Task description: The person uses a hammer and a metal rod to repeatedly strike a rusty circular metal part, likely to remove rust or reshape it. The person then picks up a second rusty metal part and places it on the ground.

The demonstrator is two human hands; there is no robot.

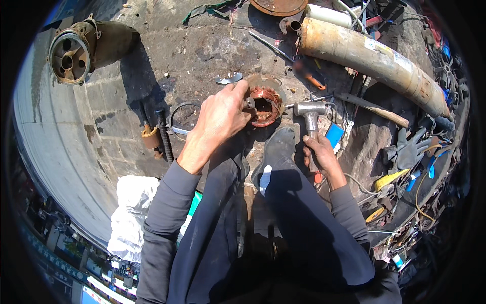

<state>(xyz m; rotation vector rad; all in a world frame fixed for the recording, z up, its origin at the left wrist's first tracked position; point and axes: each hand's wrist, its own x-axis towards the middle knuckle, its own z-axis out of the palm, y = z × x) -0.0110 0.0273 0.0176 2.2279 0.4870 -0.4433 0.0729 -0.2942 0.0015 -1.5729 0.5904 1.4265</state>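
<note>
My right hand is wrapped round the handle of a metal hammer, its head raised right of a motor stator. The stator's copper windings form a ring around a dark central opening, between and just beyond my feet. My left hand is closed at the stator's left edge, gripping a metal tool with a round end; my fingers hide most of it. Just beyond those fingers shows a shiny curved metal piece. Whether it joins the held tool, I cannot tell.
A rusty cylindrical housing lies far left, and a long metal tube far right. Nearer are an orange-handled screwdriver, a wooden handle, grey gloves and a copper-wound rotor. A white bag sits left.
</note>
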